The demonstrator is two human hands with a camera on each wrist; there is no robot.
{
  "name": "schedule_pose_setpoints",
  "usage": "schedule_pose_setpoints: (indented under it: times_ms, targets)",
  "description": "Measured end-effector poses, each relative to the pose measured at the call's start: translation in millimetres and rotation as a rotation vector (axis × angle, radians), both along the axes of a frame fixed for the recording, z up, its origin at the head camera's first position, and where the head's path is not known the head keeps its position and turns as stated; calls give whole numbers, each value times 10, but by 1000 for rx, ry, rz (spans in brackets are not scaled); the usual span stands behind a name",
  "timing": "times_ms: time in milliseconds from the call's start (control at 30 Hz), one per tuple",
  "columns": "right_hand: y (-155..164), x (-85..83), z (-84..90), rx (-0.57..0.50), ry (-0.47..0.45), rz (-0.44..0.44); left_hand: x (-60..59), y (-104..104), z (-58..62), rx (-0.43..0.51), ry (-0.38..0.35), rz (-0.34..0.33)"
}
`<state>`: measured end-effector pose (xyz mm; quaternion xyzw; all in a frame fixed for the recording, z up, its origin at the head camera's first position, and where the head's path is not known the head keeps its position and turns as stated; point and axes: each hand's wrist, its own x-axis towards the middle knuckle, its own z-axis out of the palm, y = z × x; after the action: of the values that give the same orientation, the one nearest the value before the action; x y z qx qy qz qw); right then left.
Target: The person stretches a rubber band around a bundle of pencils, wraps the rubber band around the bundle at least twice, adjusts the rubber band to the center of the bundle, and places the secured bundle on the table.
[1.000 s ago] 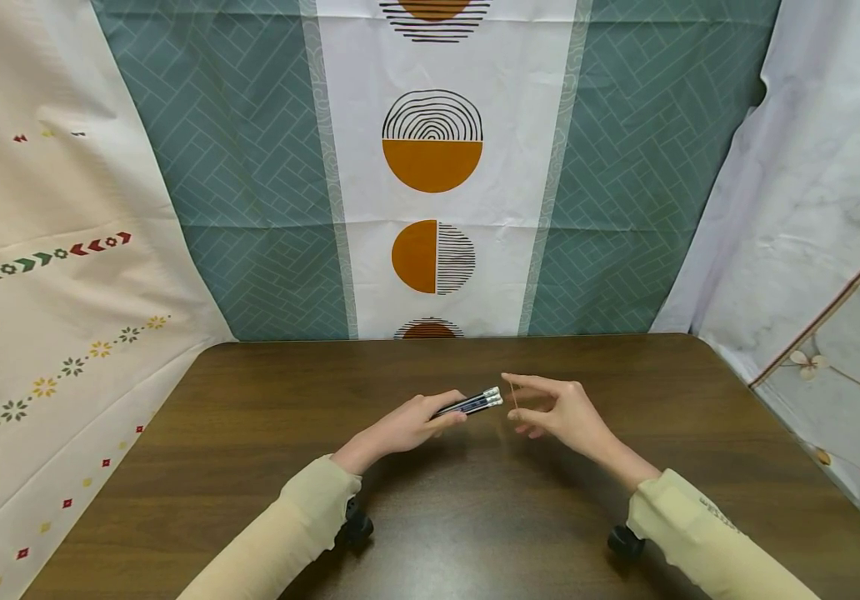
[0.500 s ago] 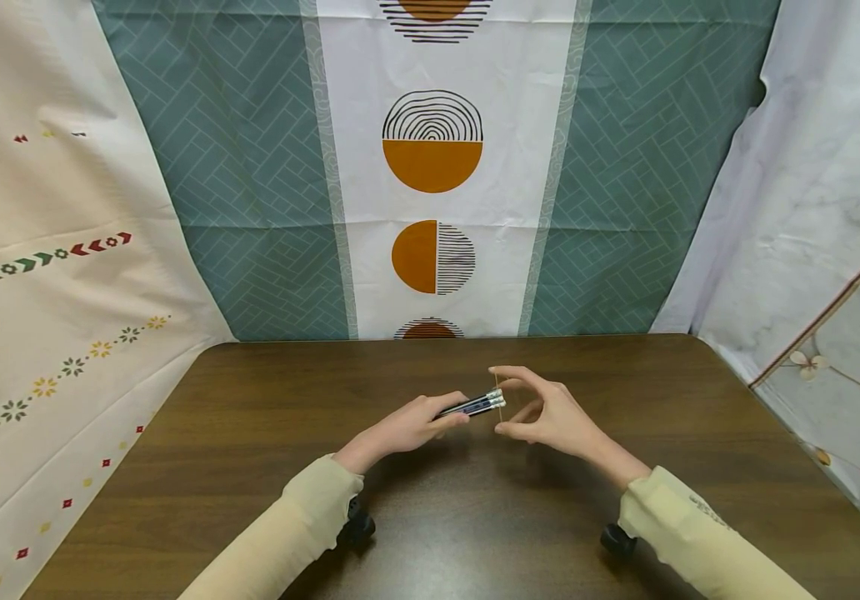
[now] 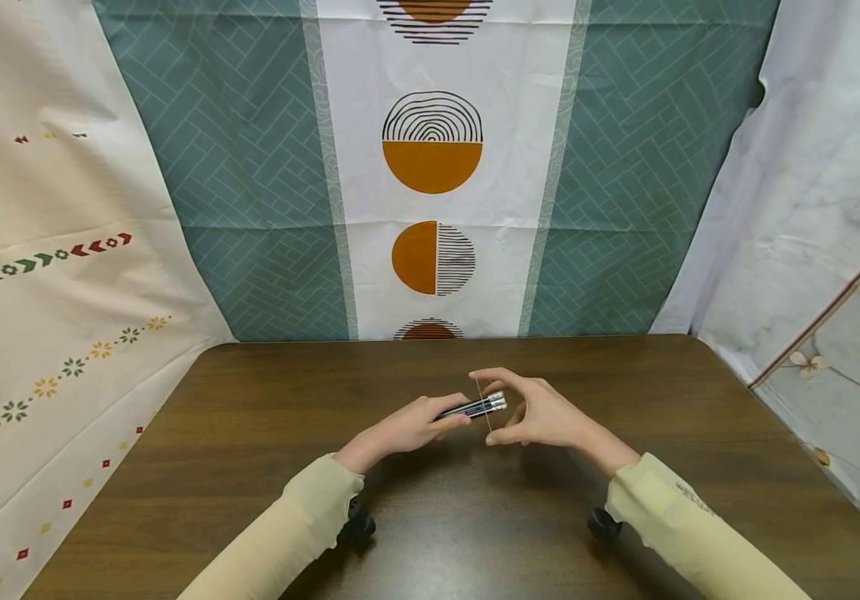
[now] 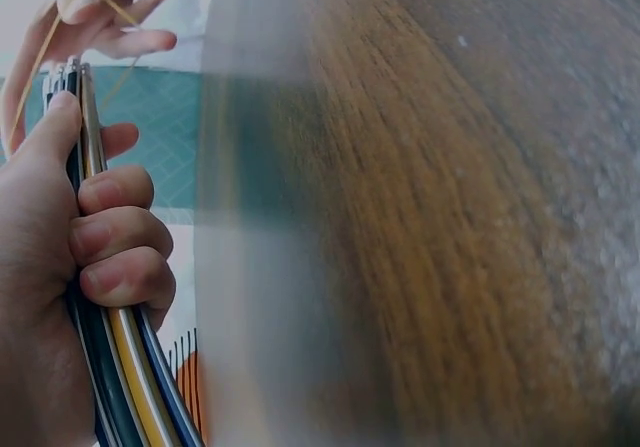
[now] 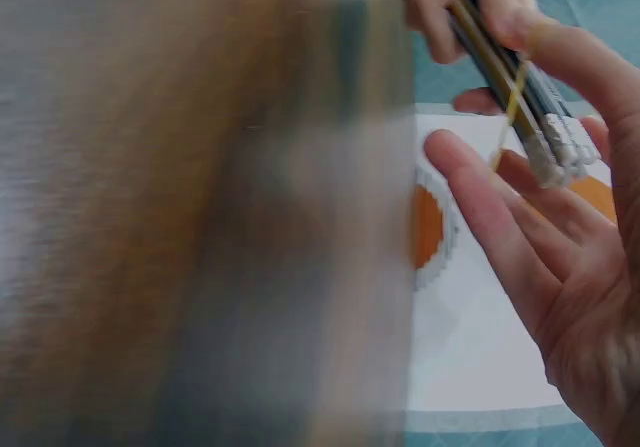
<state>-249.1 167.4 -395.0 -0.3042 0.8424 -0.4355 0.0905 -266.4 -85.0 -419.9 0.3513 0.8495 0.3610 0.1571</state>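
Observation:
My left hand (image 3: 403, 425) grips a bundle of pencils (image 4: 128, 362), fingers wrapped around it and thumb along its side. Dark, yellow and blue barrels show in the left wrist view, and the silvery ends point right in the head view. A thin tan rubber band (image 5: 513, 105) is stretched between the spread thumb and fingers of my right hand (image 3: 546, 417). That loop encircles the pencils a little in from their silvery ends, and those ends reach into the space between the right thumb and fingers.
Both hands are above a dark brown wooden table (image 3: 430, 533). Behind it hangs a teal and white patterned cloth (image 3: 265, 167). A cream cloth (image 3: 47, 275) lies to the left, and a marbled white one (image 3: 812, 192) to the right.
My right hand has moved left, carrying the stretched rubber band from beyond the pencils' silvery ends to a place around the bundle. The left hand and pencils have hardly moved.

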Motion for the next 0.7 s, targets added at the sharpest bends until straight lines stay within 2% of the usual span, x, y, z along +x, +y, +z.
schedule_pose_setpoints:
  times_ms: [100, 233, 500, 700]
  targets:
    - [-21, -35, 60, 28, -4, 29, 8, 1, 11, -3, -6, 0]
    - [-41, -94, 96, 13, 24, 35, 14, 6, 26, 3, -16, -5]
    - [-33, -197, -16, -102, 44, 11, 7, 10, 37, 44, -9, 8]
    - [-21, -231, -76, -151, -12, 18, 3, 5, 58, 78, 6, 23]
